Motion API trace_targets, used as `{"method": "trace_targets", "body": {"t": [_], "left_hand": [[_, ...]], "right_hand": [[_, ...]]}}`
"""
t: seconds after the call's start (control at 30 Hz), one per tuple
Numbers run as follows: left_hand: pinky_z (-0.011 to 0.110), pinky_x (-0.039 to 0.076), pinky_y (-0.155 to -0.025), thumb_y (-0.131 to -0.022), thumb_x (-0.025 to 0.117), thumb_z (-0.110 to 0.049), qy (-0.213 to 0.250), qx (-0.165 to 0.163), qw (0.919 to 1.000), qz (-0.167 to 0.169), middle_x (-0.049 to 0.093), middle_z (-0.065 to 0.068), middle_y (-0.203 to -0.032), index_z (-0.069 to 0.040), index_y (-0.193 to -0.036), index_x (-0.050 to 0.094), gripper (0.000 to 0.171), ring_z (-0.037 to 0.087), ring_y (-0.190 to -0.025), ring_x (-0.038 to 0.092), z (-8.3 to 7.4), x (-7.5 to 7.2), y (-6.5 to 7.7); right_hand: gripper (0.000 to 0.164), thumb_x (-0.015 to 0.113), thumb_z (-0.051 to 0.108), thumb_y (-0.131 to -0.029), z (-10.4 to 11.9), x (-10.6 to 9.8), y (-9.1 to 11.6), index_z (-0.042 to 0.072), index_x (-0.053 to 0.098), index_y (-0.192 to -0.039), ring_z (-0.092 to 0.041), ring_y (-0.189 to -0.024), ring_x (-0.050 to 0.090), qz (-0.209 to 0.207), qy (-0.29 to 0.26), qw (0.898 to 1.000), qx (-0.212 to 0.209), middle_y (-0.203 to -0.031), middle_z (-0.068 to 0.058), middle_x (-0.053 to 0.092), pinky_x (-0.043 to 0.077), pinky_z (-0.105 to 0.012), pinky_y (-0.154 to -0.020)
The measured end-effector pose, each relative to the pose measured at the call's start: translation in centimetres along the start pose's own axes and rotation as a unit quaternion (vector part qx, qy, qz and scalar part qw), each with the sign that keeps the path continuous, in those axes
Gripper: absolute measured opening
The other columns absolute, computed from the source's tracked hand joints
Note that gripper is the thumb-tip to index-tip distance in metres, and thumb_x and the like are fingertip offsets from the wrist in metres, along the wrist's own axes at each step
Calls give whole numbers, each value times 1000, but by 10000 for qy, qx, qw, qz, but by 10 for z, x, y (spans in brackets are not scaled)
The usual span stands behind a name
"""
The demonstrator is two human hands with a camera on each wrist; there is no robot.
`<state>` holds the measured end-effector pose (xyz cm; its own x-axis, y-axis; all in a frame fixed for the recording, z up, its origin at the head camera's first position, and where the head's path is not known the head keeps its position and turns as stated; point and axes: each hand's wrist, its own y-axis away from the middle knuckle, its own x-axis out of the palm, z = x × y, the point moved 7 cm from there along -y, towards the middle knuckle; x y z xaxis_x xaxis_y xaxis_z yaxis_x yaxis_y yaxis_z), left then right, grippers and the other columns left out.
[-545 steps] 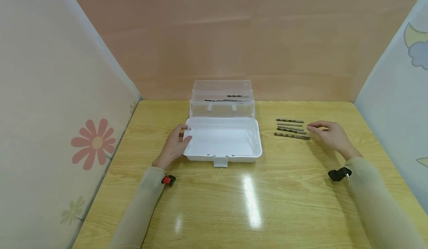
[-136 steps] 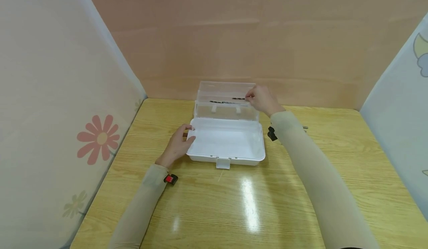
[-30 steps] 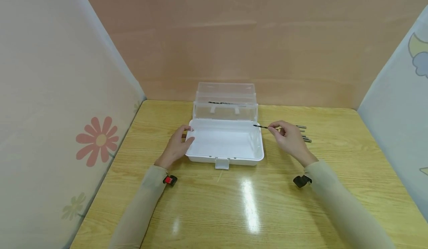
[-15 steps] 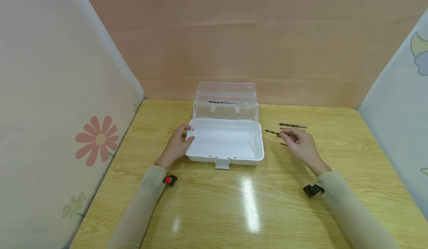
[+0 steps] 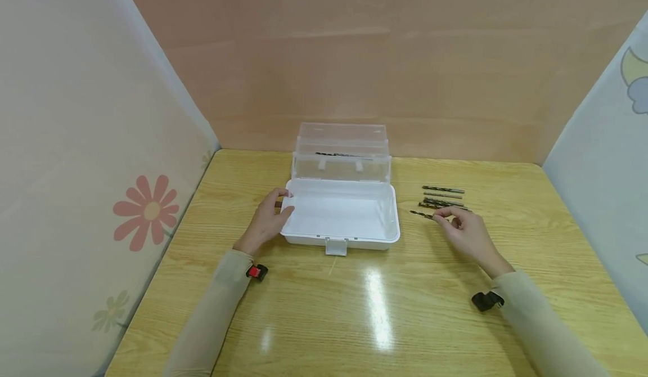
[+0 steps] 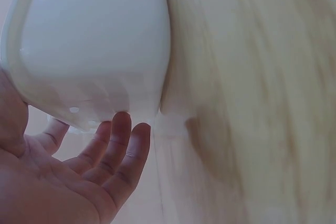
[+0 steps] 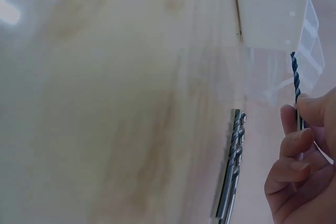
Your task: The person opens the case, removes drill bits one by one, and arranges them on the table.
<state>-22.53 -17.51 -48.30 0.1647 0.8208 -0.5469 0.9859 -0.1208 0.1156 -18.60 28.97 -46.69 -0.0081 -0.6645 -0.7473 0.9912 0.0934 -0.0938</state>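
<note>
An open white plastic box (image 5: 334, 219) stands on the table, with translucent trays (image 5: 341, 169) and a lid raised behind it. In the trays lie dark drill bits (image 5: 326, 154), partly blurred. My left hand (image 5: 265, 219) holds the box's left end, thumb at the rim; in the left wrist view its fingers (image 6: 121, 135) are beside the outer wall. My right hand (image 5: 466, 233) pinches a drill bit (image 5: 421, 214) between thumb and fingers, its fluted tip pointing left. Just behind that hand, several drill bits (image 5: 443, 189) lie roughly parallel on the table.
The box's front latch (image 5: 336, 247) hangs down. A brown wall (image 5: 354, 73) rises behind the wooden table (image 5: 324, 321). Side panels (image 5: 55, 140) with printed pictures stand at left and right. A black wrist device (image 5: 487, 300) sits on the right sleeve.
My right hand has carried a drill bit from the trays rightward, then towards me, to the near side of the row. The trays hold fewer bits. My left hand stays at the box.
</note>
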Motion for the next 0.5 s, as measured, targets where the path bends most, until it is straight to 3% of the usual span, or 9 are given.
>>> {"method": "trace_targets", "body": {"t": [0.1,0.3,0.5], "left_hand": [[54,56,-104,-108,61,-23,14,16,10000,3,53,15,-154,-12,-143,52,37,39,-132,58,0,0,0],[55,56,-104,-108,61,-22,16,44,10000,2,53,16,-154,-11,-143,52,37,39,-131,59,-1,0,-1],[55,56,-104,-108,60,-22,-11,64,10000,3,53,17,-154,-10,-143,52,38,40,-132,59,-2,-1,-1]], "right_hand": [[26,62,31,-110,-5,0,3,10,75,-117,-7,-47,37,138,42,9999,-33,-62,-2,59,35,-28,-45],[27,61,29,-110,-16,-7,8,8,74,-120,-6,-54,45,383,246,9989,69,-95,-12,77,38,-27,-52],[27,62,28,-110,-24,-12,11,6,75,-117,-8,-58,46,632,557,9964,74,-96,-11,77,38,-28,-55]]}}
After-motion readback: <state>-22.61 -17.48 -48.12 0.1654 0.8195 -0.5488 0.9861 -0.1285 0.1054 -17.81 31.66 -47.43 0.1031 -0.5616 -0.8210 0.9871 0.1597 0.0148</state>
